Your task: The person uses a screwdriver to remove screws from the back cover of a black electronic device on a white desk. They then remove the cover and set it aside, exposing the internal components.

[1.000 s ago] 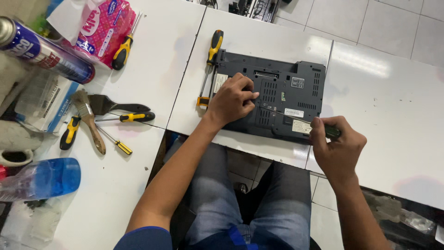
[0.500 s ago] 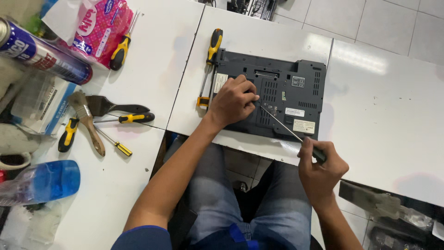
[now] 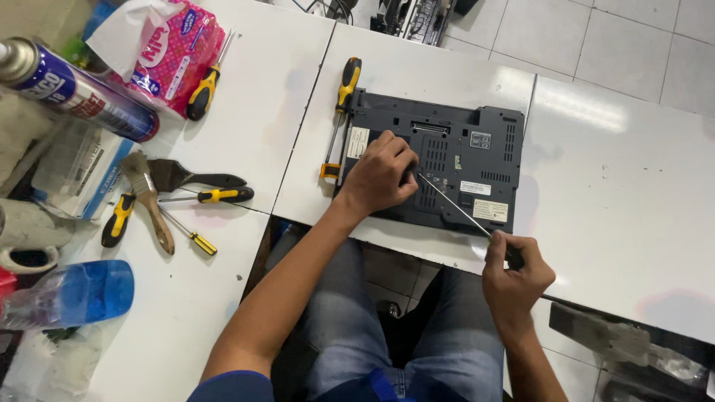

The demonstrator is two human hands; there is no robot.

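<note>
**Laptop Underside: Hand and Tool Positions**

The dark grey plastic laptop [image 3: 447, 167] is lying upside down on the white table [image 3: 618, 171], near the table's front edge, with its vented base panel facing up.

The left hand [image 3: 380, 179] is resting curled on the left-centre part of the base panel, pressing down on the casing; its fingers are bent and touching the plastic, not wrapped around any tool.

The right hand [image 3: 514, 272] is closing around the dark handle of a long thin metal-shaft screwdriver [image 3: 454, 208], just off the front edge of the laptop. The shaft is running diagonally up and left, with its tip meeting the base panel just beside the left hand's fingers.

A yellow-and-black-handled screwdriver [image 3: 339, 112] is lying along the laptop's left edge, touching or just beside it.

On the adjoining table surface to the left, well apart from the laptop, a wooden-handled paintbrush [image 3: 149, 201], a small yellow-handled screwdriver [image 3: 212, 196], a blue spray can [image 3: 74, 93] and a pink tissue pack [image 3: 175, 63] are lying.
</note>
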